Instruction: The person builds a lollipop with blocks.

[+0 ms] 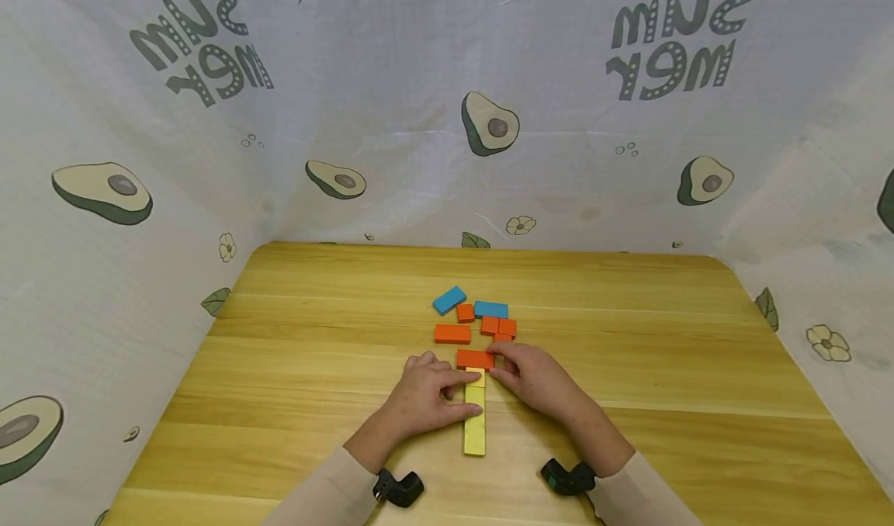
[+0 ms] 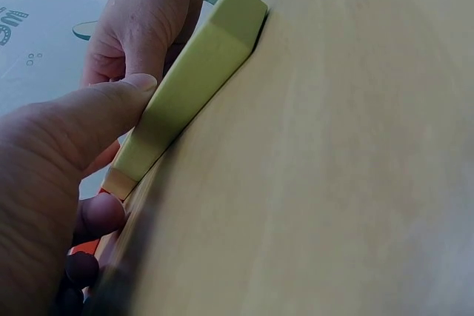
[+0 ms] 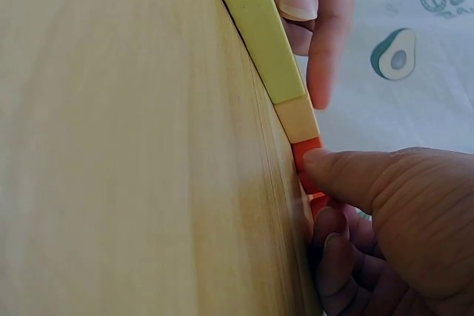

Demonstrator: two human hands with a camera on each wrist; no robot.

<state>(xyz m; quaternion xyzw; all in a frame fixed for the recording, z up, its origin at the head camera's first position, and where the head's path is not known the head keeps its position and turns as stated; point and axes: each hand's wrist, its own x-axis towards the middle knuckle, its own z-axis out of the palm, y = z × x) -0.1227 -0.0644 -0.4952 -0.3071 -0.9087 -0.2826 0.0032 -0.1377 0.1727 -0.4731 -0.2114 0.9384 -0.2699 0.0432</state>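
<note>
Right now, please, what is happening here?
On a wooden table, a person's left hand touches a long yellow rectangular block and the small amber block at its far end. The right hand grips the right end of an orange rectangular block lying crosswise beyond. Blue rectangular blocks and more orange blocks lie farther away.

Two blue blocks (image 1: 492, 309), six orange blocks (image 1: 452, 334), two yellow blocks (image 1: 475, 436), two wrist cameras (image 1: 401, 489)

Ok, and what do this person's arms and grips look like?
The left sleeve and right sleeve are plain pale beige. A curved black left wrist device and a similar right wrist device are worn too. The left grip and right grip are bare, without gloves.
</note>
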